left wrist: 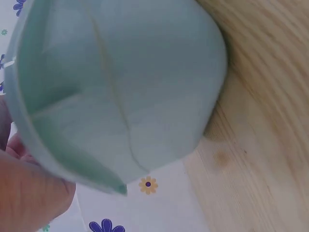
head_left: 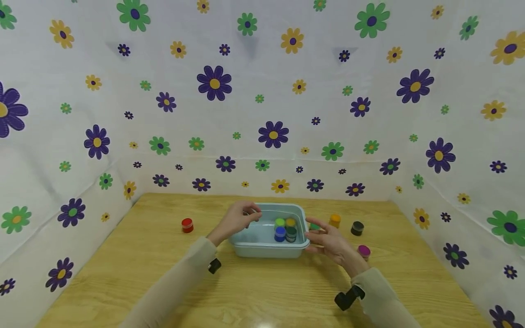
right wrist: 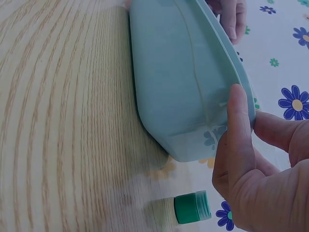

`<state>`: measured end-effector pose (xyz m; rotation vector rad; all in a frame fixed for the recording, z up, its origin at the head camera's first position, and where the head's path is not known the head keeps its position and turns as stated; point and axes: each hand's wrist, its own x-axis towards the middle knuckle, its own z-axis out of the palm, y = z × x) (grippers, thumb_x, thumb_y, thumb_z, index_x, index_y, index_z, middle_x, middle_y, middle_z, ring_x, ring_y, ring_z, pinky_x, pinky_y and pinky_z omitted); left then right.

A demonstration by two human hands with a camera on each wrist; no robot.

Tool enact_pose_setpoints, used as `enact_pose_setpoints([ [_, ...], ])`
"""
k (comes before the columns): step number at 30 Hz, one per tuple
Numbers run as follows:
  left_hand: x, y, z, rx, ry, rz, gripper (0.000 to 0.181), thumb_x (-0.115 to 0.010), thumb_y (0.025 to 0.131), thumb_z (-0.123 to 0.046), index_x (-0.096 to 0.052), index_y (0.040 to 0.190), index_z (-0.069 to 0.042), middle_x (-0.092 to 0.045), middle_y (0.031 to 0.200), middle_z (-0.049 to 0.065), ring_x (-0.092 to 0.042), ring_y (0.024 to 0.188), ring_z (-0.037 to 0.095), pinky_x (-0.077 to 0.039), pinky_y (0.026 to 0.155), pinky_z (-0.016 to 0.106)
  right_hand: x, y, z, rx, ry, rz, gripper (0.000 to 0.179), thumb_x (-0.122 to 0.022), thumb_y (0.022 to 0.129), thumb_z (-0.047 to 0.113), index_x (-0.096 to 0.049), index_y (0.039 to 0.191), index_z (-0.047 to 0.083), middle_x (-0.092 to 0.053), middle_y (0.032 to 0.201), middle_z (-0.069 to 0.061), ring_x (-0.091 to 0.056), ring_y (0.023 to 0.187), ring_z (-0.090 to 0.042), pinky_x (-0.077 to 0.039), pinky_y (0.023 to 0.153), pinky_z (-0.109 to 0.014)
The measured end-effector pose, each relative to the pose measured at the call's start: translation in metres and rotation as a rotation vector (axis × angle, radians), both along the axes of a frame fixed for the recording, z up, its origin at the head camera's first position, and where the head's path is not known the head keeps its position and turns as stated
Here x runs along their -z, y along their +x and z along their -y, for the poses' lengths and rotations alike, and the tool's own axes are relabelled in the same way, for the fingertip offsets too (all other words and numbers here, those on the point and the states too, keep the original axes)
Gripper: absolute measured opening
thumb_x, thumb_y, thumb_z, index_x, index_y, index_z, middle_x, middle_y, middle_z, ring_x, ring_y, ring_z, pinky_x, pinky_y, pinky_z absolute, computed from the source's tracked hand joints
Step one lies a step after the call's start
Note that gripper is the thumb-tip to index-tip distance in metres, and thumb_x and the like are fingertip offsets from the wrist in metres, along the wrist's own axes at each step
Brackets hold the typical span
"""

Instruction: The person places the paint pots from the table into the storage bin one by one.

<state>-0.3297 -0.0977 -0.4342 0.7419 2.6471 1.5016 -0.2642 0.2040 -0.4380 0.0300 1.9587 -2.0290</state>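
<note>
A pale blue plastic tub (head_left: 268,251) rests on the wooden table. Inside it stand a blue jar (head_left: 280,234), a dark-lidded jar (head_left: 290,234), a lime green jar (head_left: 280,222) and a yellow jar (head_left: 290,222). My right hand (head_left: 331,243) holds the tub's right front corner, thumb and fingers to either side of the rim in the right wrist view. Over the tub's left side hovers my left hand (head_left: 239,217), fingers loosely bent with nothing visible in them. Just beyond my right fingers is a green jar (right wrist: 192,208), partly hidden in the head view.
A red jar (head_left: 187,225) stands left of the tub. To the right are an orange jar (head_left: 335,221), a black jar (head_left: 357,228) and a magenta jar (head_left: 363,251), the last beside my right wrist. Flower-printed white cloth (head_left: 262,114) encloses the table's back and sides.
</note>
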Motion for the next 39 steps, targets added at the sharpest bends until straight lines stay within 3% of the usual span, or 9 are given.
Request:
enact_pose_setpoints([
  [5,0.003,0.004,0.016,-0.027,0.012,0.022,0.022,-0.066,0.095,-0.026,-0.070,0.107,-0.008,-0.071,0.087,0.008,-0.062,0.077,0.043,-0.049,0.052,0.024,0.001,0.000,0.000,-0.002,-0.011,0.009,0.062,-0.059,0.097,0.007,-0.032,0.153,0.011,-0.047,0.134,-0.027,-0.065,0.101,-0.024,-0.061,0.079,-0.033],
  [8,0.002,0.006,0.025,-0.058,0.027,0.055,0.025,-0.065,0.096,-0.029,-0.069,0.109,-0.008,-0.071,0.086,0.007,-0.062,0.085,0.045,-0.048,0.055,0.024,0.001,0.000,-0.001,0.004,-0.007,0.011,0.062,-0.059,0.097,0.007,-0.032,0.153,0.012,-0.046,0.135,-0.028,-0.064,0.102,-0.024,-0.061,0.079,-0.033],
  [12,-0.001,0.009,0.037,-0.104,0.040,0.090,0.028,-0.065,0.096,-0.030,-0.069,0.112,-0.007,-0.070,0.086,0.005,-0.062,0.089,0.039,-0.049,0.060,0.026,0.002,-0.001,-0.001,0.002,-0.002,0.012,0.062,-0.059,0.097,0.007,-0.032,0.153,0.013,-0.048,0.134,-0.026,-0.064,0.101,-0.023,-0.061,0.080,-0.033],
  [20,-0.002,0.007,0.067,-0.094,0.112,0.204,0.032,-0.064,0.097,-0.027,-0.065,0.117,-0.003,-0.068,0.091,0.015,-0.051,0.059,0.015,-0.040,0.049,0.020,0.004,-0.002,-0.001,0.003,-0.004,0.013,0.062,-0.060,0.097,0.008,-0.032,0.153,0.013,-0.049,0.131,-0.026,-0.065,0.100,-0.023,-0.060,0.082,-0.034],
  [25,-0.002,0.001,0.089,-0.082,0.085,0.241,0.030,-0.064,0.096,-0.031,-0.066,0.116,-0.009,-0.068,0.095,0.011,-0.056,0.066,0.018,-0.043,0.051,0.022,0.002,-0.001,-0.001,0.011,-0.003,0.011,0.063,-0.060,0.097,0.008,-0.032,0.153,0.012,-0.053,0.123,-0.020,-0.065,0.097,-0.022,-0.061,0.079,-0.033],
  [31,-0.003,0.000,0.113,-0.072,0.023,0.233,0.037,-0.064,0.096,-0.032,-0.062,0.124,-0.007,-0.069,0.105,0.014,-0.060,0.077,0.021,-0.050,0.058,0.027,0.000,0.000,0.001,0.007,-0.008,0.003,0.063,-0.060,0.097,0.007,-0.032,0.153,0.011,-0.056,0.115,-0.016,-0.065,0.095,-0.020,-0.061,0.076,-0.031],
  [39,0.003,-0.003,0.140,-0.149,-0.008,0.239,0.039,-0.065,0.095,-0.032,-0.063,0.125,-0.008,-0.067,0.117,0.018,-0.063,0.094,0.025,-0.055,0.072,0.031,0.000,0.000,0.001,0.014,-0.008,0.011,0.063,-0.061,0.096,0.006,-0.033,0.152,0.011,-0.057,0.113,-0.015,-0.065,0.093,-0.019,-0.061,0.077,-0.033],
])
